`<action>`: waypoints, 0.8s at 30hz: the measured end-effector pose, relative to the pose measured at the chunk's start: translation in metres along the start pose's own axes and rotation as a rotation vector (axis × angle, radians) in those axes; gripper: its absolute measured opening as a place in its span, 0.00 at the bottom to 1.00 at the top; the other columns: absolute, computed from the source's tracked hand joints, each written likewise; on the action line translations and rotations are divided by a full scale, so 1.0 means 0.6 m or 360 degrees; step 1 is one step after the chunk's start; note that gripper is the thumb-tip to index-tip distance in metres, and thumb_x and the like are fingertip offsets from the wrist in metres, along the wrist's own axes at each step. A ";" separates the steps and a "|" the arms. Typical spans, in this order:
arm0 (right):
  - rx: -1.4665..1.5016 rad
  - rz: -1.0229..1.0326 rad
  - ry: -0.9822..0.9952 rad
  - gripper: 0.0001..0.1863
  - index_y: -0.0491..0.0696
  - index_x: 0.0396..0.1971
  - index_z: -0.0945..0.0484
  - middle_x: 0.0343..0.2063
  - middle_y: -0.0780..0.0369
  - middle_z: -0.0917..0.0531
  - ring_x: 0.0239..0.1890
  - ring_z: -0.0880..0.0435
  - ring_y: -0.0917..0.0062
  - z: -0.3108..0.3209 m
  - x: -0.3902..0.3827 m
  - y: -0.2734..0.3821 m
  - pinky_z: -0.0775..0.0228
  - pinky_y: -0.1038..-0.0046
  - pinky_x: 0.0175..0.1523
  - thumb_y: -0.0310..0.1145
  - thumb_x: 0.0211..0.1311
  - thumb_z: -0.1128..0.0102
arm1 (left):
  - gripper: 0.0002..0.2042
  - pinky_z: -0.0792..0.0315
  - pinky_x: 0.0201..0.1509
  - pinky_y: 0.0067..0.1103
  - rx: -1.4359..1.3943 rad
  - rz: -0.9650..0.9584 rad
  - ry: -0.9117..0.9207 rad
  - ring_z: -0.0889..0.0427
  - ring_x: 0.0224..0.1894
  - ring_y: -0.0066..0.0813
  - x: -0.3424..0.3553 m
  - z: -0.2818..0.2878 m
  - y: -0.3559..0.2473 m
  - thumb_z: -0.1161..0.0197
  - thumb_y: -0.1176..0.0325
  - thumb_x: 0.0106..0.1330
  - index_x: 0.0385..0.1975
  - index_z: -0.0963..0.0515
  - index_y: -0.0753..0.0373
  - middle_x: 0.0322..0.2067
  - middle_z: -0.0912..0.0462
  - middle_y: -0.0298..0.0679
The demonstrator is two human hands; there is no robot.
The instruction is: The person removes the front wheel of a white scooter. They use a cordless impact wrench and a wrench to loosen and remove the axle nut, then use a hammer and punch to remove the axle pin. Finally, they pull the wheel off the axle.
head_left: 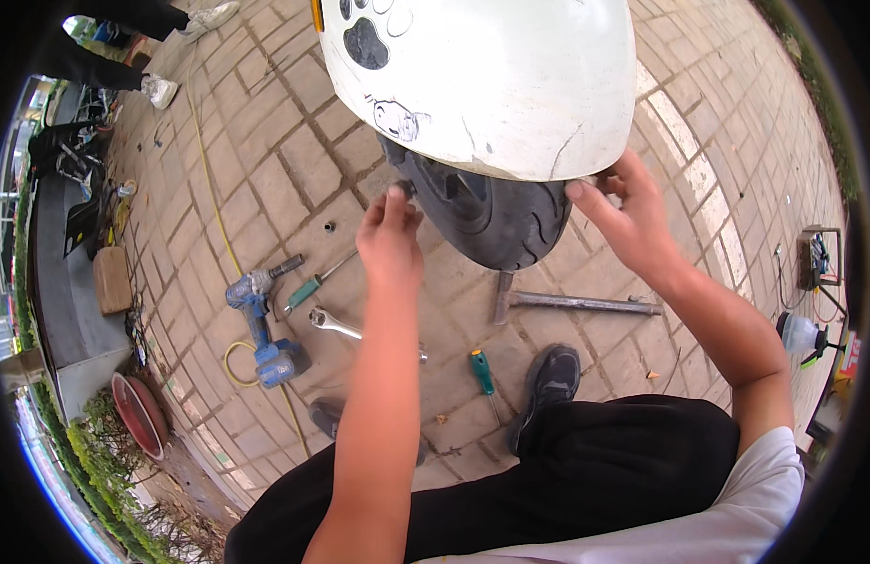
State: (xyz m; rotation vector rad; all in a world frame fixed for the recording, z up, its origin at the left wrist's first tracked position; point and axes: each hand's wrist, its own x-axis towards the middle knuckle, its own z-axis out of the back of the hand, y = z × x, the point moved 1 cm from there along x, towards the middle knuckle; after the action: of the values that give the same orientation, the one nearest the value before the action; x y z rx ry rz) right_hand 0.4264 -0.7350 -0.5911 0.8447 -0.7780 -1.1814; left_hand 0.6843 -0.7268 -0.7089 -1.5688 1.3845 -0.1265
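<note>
A white fender (491,89) with a paw-print sticker and scratches fills the top middle, and a black tire (510,221) shows under its near edge. Beside the tire's left side is my left hand (390,230), its fingers pinched at a small dark part I cannot make out. My right hand (628,211) is at the fender's lower right edge, next to the tire. Its thumb and fingers are bent together; what lies between them is hidden. Just below the tire, a T-shaped metal bar tool (581,302) lies on the paving.
Left of my left arm lie a blue cordless impact wrench (256,315), a green-handled screwdriver (303,293), a metal wrench (336,324) and a small socket (330,227). Another screwdriver (482,371) is near my shoe. A yellow cord (202,155) crosses the bricks. Someone's legs (116,70) appear upper left.
</note>
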 end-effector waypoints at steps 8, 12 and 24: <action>-0.0114 0.0426 0.0216 0.08 0.44 0.32 0.20 0.27 0.61 0.23 0.21 0.22 0.74 -0.045 -0.062 0.070 0.30 0.75 0.24 0.20 0.51 0.33 | 0.19 0.25 0.47 0.20 0.0610 -0.0585 0.0544 0.22 0.41 0.24 -0.188 0.008 0.020 0.33 0.80 0.60 0.52 0.24 0.70 0.41 0.21 0.38; -0.0066 0.0381 0.0289 0.07 0.44 0.31 0.19 0.27 0.62 0.21 0.18 0.23 0.75 -0.060 -0.063 0.074 0.30 0.75 0.23 0.21 0.51 0.32 | 0.18 0.25 0.45 0.22 0.0588 -0.0777 0.0532 0.22 0.42 0.26 -0.220 -0.005 0.007 0.27 0.82 0.51 0.44 0.20 0.68 0.44 0.22 0.40; -0.0259 0.0529 0.0201 0.08 0.44 0.28 0.23 0.23 0.60 0.21 0.19 0.21 0.73 -0.058 -0.066 0.066 0.29 0.75 0.22 0.21 0.47 0.34 | 0.20 0.23 0.37 0.24 0.1378 -0.1729 0.0687 0.18 0.36 0.33 -0.236 -0.036 -0.016 0.26 0.85 0.46 0.41 0.20 0.65 0.39 0.21 0.42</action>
State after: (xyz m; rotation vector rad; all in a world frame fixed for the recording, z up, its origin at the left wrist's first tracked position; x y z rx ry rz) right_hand 0.4662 -0.6847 -0.5760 0.6203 -0.6781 -0.8738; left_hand 0.6291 -0.6284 -0.6200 -1.3613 0.4450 -1.5576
